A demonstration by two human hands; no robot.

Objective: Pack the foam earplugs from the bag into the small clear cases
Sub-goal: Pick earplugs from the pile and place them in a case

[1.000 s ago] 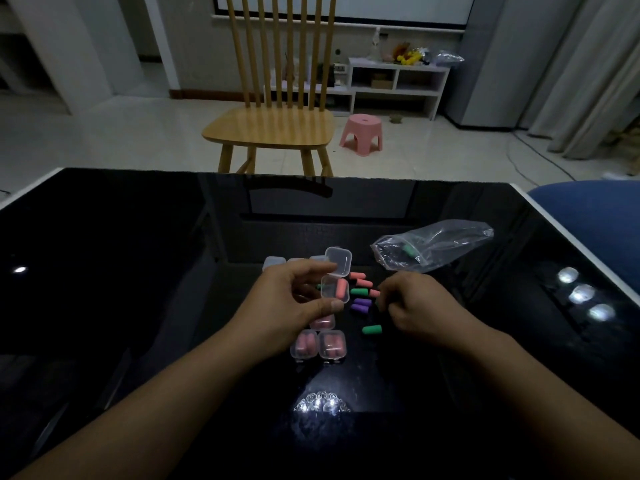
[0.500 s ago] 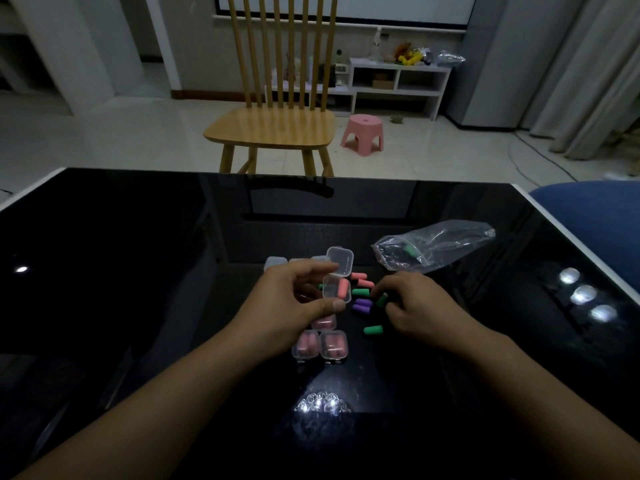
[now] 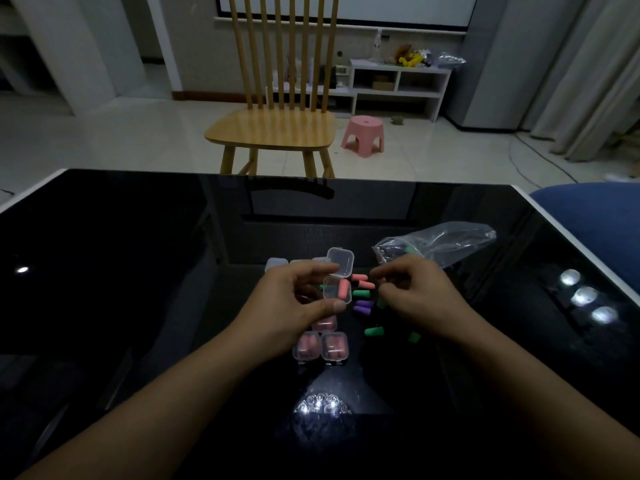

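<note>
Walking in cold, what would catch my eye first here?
Two hands meet over a glossy black table: the left hand holds an open clear case with a pink earplug inside. Bright loose earplugs lie scattered beside it, and a tall wooden chair stands behind.

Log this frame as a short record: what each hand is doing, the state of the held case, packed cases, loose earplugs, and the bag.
left hand: holds the open case above the table
open case: lid up, one pink earplug inside
right hand: fingers curled over the loose earplugs; grasp unclear
packed cases: two closed, pink contents, nearest the person
bag: clear, lying on the table beyond the right hand
</note>
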